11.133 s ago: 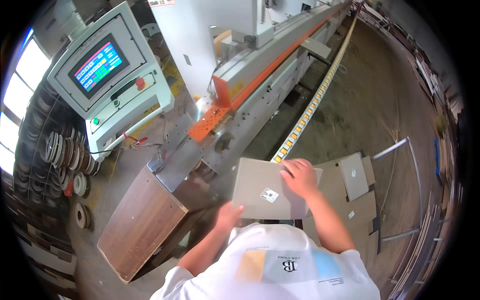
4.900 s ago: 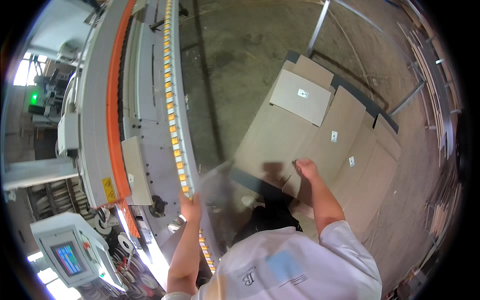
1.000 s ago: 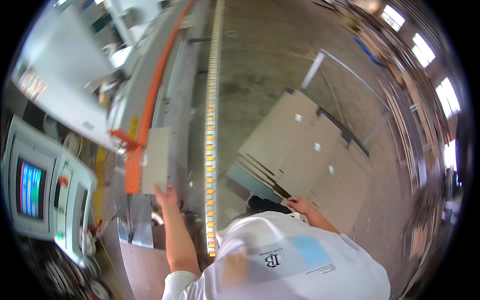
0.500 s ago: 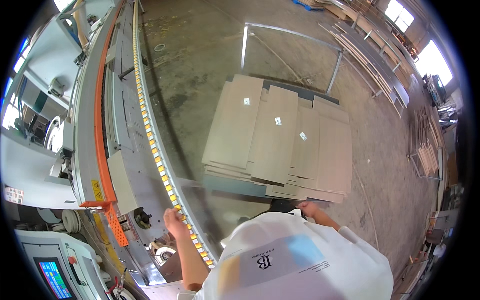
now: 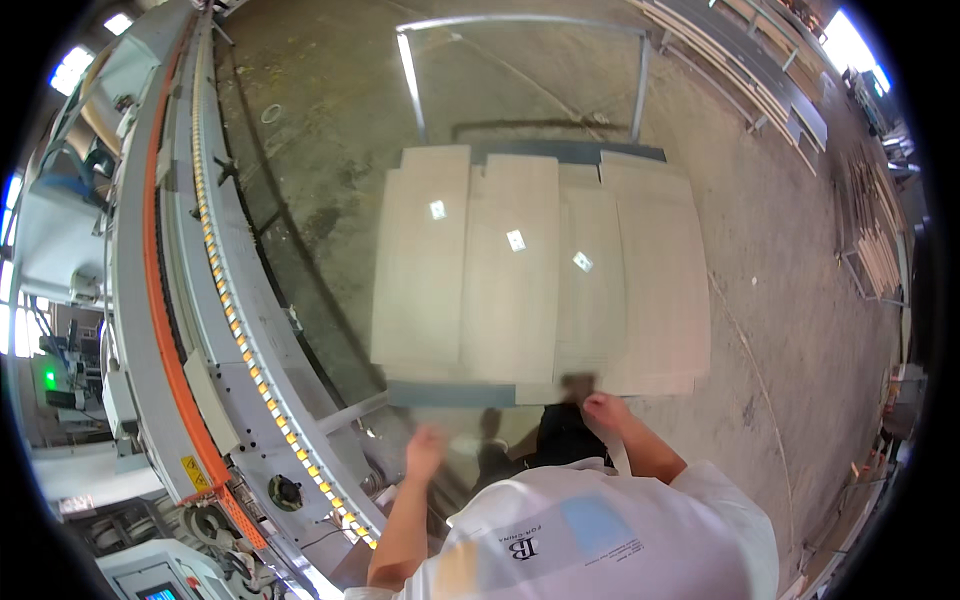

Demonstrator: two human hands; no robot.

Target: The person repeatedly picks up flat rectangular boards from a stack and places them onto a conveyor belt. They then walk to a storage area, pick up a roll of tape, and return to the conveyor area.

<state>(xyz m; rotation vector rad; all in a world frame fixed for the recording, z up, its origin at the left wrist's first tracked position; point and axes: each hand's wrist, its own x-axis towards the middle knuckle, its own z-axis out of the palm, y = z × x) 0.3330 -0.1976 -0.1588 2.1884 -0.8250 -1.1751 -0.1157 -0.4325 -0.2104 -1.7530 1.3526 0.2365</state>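
My left hand (image 5: 426,450) hangs in the air beside the machine's roller rail, smeared by motion, so its fingers cannot be made out. My right hand (image 5: 606,412) is closed in front of my waist, close to the near edge of the board stack; a narrow pale strip (image 5: 618,455) runs below it, and what the fingers hold, if anything, is hidden. Ahead lie stacked pale wood-grain boards, among them a left board (image 5: 420,270), a middle board (image 5: 510,310) and a right board (image 5: 655,270). Several carry small white labels (image 5: 516,240).
The boards rest on a dark grey base (image 5: 450,394) with a metal frame (image 5: 520,20) standing behind. To the left runs a long machine with an orange rail (image 5: 158,290) and yellow-and-white rollers (image 5: 240,340). A control panel (image 5: 160,580) is at lower left. More boards (image 5: 870,250) lean at right.
My left hand has left the roller rail and moved right, toward my body. The view has swung so the boards appear squarer ahead. My right hand stays closed near my waist.
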